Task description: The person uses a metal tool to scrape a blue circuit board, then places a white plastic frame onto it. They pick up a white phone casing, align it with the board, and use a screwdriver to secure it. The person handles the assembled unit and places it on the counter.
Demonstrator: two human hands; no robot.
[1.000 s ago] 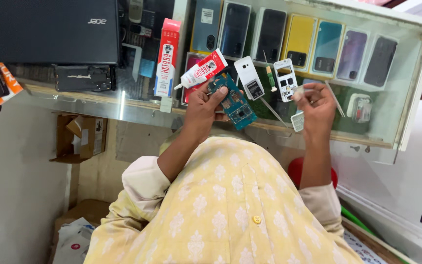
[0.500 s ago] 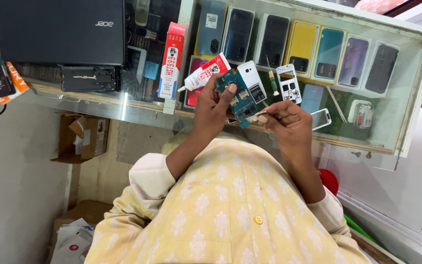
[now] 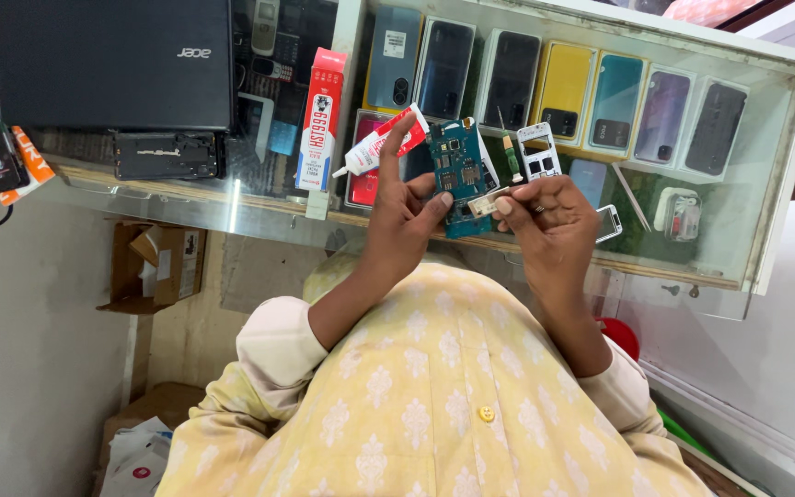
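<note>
While both hands work above the near edge of the glass counter (image 3: 232,198), the left hand (image 3: 404,216) clamps a blue-green circuit board (image 3: 457,170) between thumb and fingers, index finger raised. The right hand (image 3: 552,216) pinches a small pale metal part (image 3: 488,204) against the board's lower right edge, so the two hands meet at the board.

One circuit board and one pale part are in hand. Under the glass, seven phones (image 3: 563,92) stand in a far row: grey-blue, dark blue, black, yellow, teal, purple and dark grey. One closed black laptop (image 3: 112,60) lies far left, with a black phone frame (image 3: 167,155) just near it. One tall red-and-white carton (image 3: 319,120) stands upright left of the hands, and one white tube with a red band (image 3: 377,143) lies slanted beside it, behind the raised finger. One white phone frame (image 3: 538,152) and one green-handled screwdriver (image 3: 511,152) lie just beyond the board. A red-and-orange packet (image 3: 20,156) sits at the counter's left end.

Below the counter's near edge, a brown cardboard box (image 3: 163,267) sits on the floor to the left. Open room lies between the counter edge and the person's yellow patterned shirt (image 3: 416,405).
</note>
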